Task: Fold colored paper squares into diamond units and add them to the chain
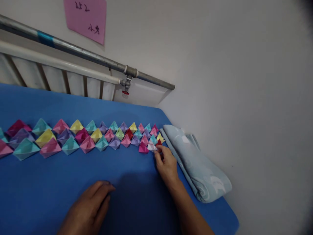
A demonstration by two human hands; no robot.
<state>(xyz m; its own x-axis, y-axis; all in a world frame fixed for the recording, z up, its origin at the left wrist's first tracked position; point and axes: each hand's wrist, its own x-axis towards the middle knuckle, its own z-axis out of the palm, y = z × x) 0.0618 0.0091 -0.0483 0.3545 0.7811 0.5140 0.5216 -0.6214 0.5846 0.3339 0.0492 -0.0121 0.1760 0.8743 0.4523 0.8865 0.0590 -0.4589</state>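
Small folded paper boats in many colours stand close together in rows on a blue table (pixel 117 163). At the right end of the rows, my right hand (pixel 167 163) pinches the edge of a white paper boat (pixel 152 147). Beside that boat are a magenta paper boat (pixel 143 148) on its left and a red one (pixel 159 142), partly hidden by my fingertips. A yellow paper boat (pixel 160 137) lies just behind. My left hand (pixel 89 207) is nearer the front, over the blue surface, holding nothing, its fingers loosely stretched and thumb apart.
A folded pale blue cloth (pixel 198 166) lies along the right edge, close to my right forearm. Behind the table are a white radiator (pixel 75 83), a metal pipe (pixel 90 55) and a red-handled valve (pixel 125 92). A pink handwritten note (pixel 85 19) hangs on the wall.
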